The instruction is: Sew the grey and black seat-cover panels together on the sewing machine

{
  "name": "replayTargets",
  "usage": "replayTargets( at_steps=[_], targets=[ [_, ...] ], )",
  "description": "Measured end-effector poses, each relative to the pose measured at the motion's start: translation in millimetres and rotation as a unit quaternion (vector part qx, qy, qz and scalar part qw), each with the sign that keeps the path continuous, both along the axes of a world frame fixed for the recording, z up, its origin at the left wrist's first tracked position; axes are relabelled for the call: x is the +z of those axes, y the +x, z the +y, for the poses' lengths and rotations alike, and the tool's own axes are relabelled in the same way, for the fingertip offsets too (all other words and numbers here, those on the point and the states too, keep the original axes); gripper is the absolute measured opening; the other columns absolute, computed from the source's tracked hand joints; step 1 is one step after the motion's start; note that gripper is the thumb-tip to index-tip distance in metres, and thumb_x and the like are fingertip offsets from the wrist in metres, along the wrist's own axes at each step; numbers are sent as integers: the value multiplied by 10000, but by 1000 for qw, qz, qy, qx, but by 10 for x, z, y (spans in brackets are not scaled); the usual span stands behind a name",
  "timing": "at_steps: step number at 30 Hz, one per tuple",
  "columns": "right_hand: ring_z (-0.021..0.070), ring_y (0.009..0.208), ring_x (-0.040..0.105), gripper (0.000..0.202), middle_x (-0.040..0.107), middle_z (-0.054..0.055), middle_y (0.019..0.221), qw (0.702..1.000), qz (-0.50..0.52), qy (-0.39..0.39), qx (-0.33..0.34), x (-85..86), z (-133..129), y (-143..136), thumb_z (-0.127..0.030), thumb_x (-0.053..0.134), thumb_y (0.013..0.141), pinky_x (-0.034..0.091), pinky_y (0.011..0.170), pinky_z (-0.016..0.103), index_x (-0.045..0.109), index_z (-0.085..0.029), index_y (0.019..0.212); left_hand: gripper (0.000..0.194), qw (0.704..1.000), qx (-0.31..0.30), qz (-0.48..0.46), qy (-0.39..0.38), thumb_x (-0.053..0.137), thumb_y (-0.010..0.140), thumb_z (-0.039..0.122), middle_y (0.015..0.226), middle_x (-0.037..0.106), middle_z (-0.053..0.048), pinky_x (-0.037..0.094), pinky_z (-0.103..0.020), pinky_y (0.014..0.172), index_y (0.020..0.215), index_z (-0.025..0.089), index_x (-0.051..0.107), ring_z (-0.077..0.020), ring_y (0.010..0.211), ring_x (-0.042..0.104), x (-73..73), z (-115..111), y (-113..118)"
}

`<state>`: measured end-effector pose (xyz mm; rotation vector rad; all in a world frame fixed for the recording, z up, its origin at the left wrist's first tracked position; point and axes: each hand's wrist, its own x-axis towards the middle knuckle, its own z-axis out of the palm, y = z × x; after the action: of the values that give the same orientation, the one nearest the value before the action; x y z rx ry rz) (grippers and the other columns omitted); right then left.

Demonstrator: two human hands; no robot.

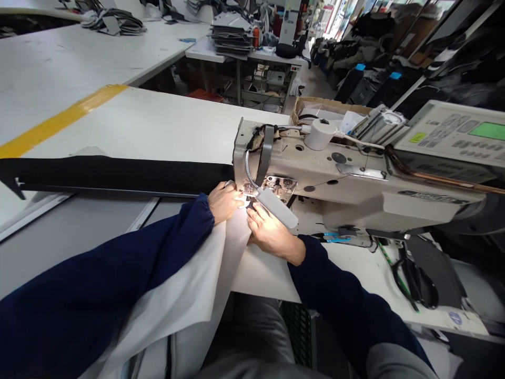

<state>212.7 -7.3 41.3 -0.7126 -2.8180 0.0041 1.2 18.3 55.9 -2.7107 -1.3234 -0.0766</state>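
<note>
Table (177, 116) in white stretches from the upper left of the frame to the lower right, crossed at the left by a band of yellow tape (67, 120). Sewing machine (394, 197), beige and bulky, fills the middle right, its head at the centre. Pale fabric (197, 279) runs from the bottom left up to the centre, hanging in a fold over the table's near edge; its upper end lies under both hands at the machine's needle area. A long black strip (110, 175) extends from the left edge to the machine head; whether it is joined to the pale fabric cannot be told. At the upper right sits a control panel (450, 131) with a green display, and a stack of dark flat pieces (231, 39) lies at the top centre.

The left hand (224, 204), in a navy sleeve, rests at the centre with its fingers slightly bent and tips beside the needle area. Just right of it, the right hand (272, 230) lies with fingers stretched forward over the fabric's edge. Whether either hand pinches the cloth cannot be made out. A slim rectangular lamp (277, 208) hangs just above the right hand. Black-handled scissors (411, 268) lie at the lower right.
</note>
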Motion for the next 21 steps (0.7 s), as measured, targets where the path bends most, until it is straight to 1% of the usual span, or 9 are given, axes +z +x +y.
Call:
replayTargets(
  at_steps=[2,3,5,7,9,12,13,18,21],
  targets=[
    [304,1074,537,342,584,202,1089,999,-32,19,20,37,-112,-6,-398,520,896,454,869,443,539,-94,1052,214,1000,10,-12,-8,502,837,185,906,603,-29,260,-399,796,851,253,705,-247,991,471,7,-20,27],
    [298,990,573,330,600,194,1021,998,-53,31,33,44,-162,-19,-395,506,902,477,793,429,537,-96,1037,211,1000,16,-19,-13,502,839,194,870,597,-25,258,-393,782,829,256,704,-234,959,480,4,-29,42],
    [265,803,607,194,624,179,889,991,-96,65,62,29,-244,-69,-260,443,920,474,640,386,541,-99,964,219,999,27,-35,-22,490,849,210,828,584,-26,255,-383,761,790,249,697,-216,910,489,-11,-45,73],
    [246,694,605,159,640,191,813,981,-131,114,83,-10,-305,-143,-90,380,882,436,553,352,539,-91,888,242,998,33,-48,-29,475,863,231,820,577,-35,251,-379,749,737,230,682,-210,887,488,-36,-58,98],
    [257,689,615,193,654,230,813,972,-151,157,86,-46,-352,-224,-2,362,825,422,542,356,538,-76,851,274,997,37,-59,-32,461,872,239,822,581,-47,248,-379,740,688,208,661,-213,882,484,-63,-64,113],
    [285,714,624,191,654,277,852,966,-162,189,71,-54,-394,-312,9,368,794,421,555,383,537,-62,846,270,996,37,-73,-34,470,868,233,853,603,-56,247,-388,739,667,193,646,-220,893,485,-96,-58,113],
    [283,712,620,187,651,268,848,967,-161,189,63,-46,-397,-327,0,367,799,418,558,382,533,-67,853,258,996,37,-77,-37,480,861,228,867,610,-54,247,-390,743,668,192,647,-222,901,487,-102,-53,110],
    [212,642,562,182,592,118,767,979,-127,158,15,-9,-304,-338,-73,320,880,374,537,323,486,-147,878,213,995,31,-76,-64,521,844,243,896,616,-57,264,-390,766,717,186,683,-241,955,491,-99,-18,100],
    [189,618,533,203,580,107,779,978,-123,163,39,-12,-217,-343,-83,298,898,352,526,315,487,-152,867,225,994,33,-74,-74,515,860,272,909,612,-67,282,-391,768,757,197,701,-257,993,477,-110,-9,99]
  ],
)
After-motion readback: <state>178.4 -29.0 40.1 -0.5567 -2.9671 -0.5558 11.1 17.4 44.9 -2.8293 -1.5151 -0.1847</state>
